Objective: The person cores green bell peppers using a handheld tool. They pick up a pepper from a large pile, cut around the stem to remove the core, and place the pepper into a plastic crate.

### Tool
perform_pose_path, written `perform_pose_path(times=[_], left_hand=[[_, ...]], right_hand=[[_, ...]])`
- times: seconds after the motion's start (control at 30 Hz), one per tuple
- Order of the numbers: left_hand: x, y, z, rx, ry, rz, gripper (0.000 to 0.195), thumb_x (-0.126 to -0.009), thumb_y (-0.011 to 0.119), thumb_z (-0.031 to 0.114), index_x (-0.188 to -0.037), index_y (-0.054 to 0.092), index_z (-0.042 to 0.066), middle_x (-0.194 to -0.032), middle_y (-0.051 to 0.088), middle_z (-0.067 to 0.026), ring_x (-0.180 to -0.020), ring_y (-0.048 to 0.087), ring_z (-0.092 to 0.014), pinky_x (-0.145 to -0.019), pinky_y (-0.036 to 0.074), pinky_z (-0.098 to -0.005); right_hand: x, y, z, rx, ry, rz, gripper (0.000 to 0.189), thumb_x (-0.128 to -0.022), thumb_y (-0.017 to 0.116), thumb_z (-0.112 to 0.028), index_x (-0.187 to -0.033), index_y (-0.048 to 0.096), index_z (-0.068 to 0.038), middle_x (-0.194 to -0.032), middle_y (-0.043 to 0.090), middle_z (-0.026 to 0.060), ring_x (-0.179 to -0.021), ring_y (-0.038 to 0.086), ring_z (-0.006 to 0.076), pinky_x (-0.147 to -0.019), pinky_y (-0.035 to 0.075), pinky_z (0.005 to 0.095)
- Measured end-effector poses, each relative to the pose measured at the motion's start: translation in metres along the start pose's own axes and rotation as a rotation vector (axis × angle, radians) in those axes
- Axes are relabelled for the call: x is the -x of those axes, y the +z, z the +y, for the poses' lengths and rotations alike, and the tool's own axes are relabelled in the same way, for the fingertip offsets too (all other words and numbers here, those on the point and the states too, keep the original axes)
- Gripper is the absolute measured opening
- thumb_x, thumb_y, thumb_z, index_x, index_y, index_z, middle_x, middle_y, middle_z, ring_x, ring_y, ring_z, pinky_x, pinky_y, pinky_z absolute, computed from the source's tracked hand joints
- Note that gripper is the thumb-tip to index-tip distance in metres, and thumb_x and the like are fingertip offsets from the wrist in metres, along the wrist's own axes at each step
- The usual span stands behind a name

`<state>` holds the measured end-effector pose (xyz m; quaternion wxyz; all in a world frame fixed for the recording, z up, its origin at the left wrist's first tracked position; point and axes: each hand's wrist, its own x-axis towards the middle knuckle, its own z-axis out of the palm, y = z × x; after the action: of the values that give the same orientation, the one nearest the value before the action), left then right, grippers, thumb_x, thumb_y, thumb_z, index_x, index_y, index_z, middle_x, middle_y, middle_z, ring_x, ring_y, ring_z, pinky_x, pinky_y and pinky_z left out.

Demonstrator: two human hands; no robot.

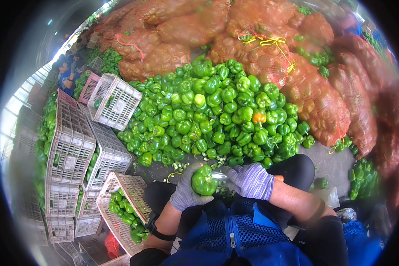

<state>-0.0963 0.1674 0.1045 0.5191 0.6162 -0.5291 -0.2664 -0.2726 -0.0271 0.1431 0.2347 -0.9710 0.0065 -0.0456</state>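
My left hand (187, 192), in a grey knit glove, holds a green bell pepper (203, 180) with its stem end turned up towards me. My right hand (249, 181), gloved in the same way, grips a small tool with a shiny metal blade (218, 175); its handle is hidden in my fingers. The blade touches the pepper beside the stem. Just beyond both hands lies a large heap of green bell peppers (199, 116), with one orange and green pepper (259, 117) among them. Cut bits lie on the floor at the heap's near edge.
An open plastic crate (119, 217) with green peppers tilts at my left. Stacked crates (71, 143) rise further left, and another crate (118, 99) leans against the heap. Full red mesh sacks (316, 96) line the back and right. Other people are at far left and upper right.
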Motion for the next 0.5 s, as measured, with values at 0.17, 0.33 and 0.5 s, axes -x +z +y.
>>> perform_pose_path(times=[0.17,0.33,0.5], left_hand=[[0.0,-0.002,0.002,-0.034,0.007,-0.037,0.099,-0.054,0.092,0.028,-0.136,0.038,0.015,-0.128,0.052,-0.0136,-0.116,0.054,-0.027,-0.099,0.046,-0.04],[-0.001,-0.001,0.0,-0.347,0.158,-0.053,0.099,-0.053,0.09,0.022,-0.136,0.038,0.017,-0.127,0.052,-0.0162,-0.107,0.06,-0.032,-0.09,0.052,-0.0407],[0.004,0.011,-0.009,-0.729,0.407,0.188,0.095,-0.057,0.09,0.027,-0.136,0.036,0.021,-0.132,0.047,-0.0184,-0.094,0.064,-0.038,-0.069,0.058,-0.0431]], right_hand=[[-0.007,-0.019,-0.017,0.305,-0.156,-0.054,0.039,-0.083,0.052,-0.012,-0.115,0.054,0.009,-0.076,0.063,0.0165,-0.057,0.063,0.0288,-0.046,0.049,0.042],[0.0,0.026,-0.012,0.031,-0.043,-0.158,0.03,-0.088,0.053,-0.016,-0.108,0.056,0.007,-0.068,0.062,0.015,-0.058,0.063,0.0318,-0.049,0.05,0.0439],[-0.003,0.091,0.014,-0.411,0.05,-0.165,0.025,-0.093,0.057,-0.027,-0.111,0.06,-0.01,-0.055,0.053,0.0063,-0.04,0.049,0.0219,-0.04,0.043,0.0335]])
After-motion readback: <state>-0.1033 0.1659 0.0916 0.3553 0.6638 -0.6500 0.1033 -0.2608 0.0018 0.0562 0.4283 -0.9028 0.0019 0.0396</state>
